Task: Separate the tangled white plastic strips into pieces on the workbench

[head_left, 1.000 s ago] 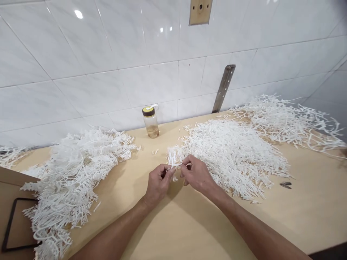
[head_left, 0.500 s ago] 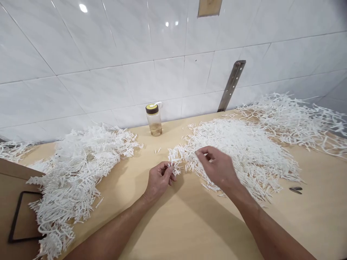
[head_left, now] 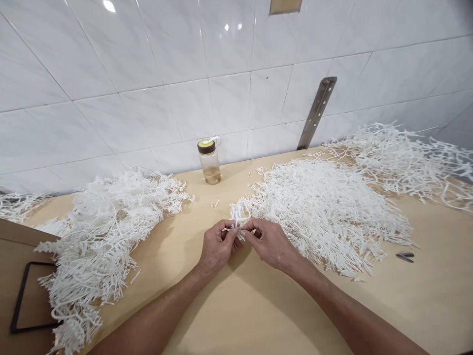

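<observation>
Between finger and thumb, my left hand [head_left: 219, 245] pinches a white branching plastic piece [head_left: 242, 211], whose thin twigs stick up past the fingertips. My right hand [head_left: 271, 241] is closed in a pinch at the lower side of that same piece, its fingertips meeting those of the left. The exact spot it grips is hidden by the fingers. Just beyond the right hand spreads a heap of small white plastic sticks [head_left: 325, 212]. To the left lies a bigger pile of white branching pieces [head_left: 111, 231].
A clear bottle [head_left: 210, 165] with a dark and yellow lid stands near the tiled wall. More branching white pieces [head_left: 402, 158] lie at the back right. Small dark metal clippers [head_left: 405, 257] rest on the table [head_left: 236, 315]. A brown box [head_left: 25, 276] stands at the left edge.
My right hand has come left and down from over the stick heap to the piece in my left hand. The left hand has stayed almost in place.
</observation>
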### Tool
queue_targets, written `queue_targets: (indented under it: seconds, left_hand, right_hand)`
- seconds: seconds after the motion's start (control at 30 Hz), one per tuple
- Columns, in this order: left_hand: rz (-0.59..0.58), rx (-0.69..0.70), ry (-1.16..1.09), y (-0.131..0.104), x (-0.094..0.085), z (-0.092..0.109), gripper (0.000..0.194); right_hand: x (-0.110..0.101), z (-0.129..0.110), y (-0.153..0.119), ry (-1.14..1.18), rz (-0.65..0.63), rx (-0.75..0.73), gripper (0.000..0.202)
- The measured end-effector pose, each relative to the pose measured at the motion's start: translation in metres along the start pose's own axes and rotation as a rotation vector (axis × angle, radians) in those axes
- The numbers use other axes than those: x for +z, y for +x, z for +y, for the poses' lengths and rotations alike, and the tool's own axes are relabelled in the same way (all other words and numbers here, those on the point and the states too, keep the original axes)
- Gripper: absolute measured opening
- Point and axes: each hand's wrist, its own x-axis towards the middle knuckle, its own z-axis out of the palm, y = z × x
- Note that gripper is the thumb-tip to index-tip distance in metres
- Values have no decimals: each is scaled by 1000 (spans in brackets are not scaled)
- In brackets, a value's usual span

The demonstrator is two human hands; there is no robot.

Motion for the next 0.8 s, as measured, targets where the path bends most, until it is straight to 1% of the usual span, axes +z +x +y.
queue_targets:
  seconds: [0.13,0.27,0.33,0.4,0.47,0.57,0.63,0.7,0.73,0.8]
  left_hand:
    - [-2,-3,17,-2,0,0,27]
    - [-33,2,47,-1,0,2,25]
    - [-53,5,76,0,0,3,24]
    - [-50,11,107,1,0,2,24]
    - [-23,32,147,0,0,1,23]
    - [20,112,250,-3,0,0,22]
    - [40,189,328,-5,-1,2,19]
    - [57,262,379,-8,-2,3,17]
    - [67,286,385,-9,-2,4,16]
    - [92,310,362,-11,-2,6,14]
  right_hand:
    - [7,1,-1,-34,25,-48,17]
    - [13,5,-2,-166,72,-119,15]
    - [15,7,-3,-213,69,-129,14]
    - [16,8,-3,-225,49,-103,12]
    - [16,6,-4,-219,28,-64,11]
    - [16,4,-4,-187,-3,-28,12]
    - [16,2,-3,-103,-64,32,16]
    - [18,2,-1,35,-146,113,18]
    - [19,3,0,101,-162,153,17]
    - [21,3,2,173,-121,223,12]
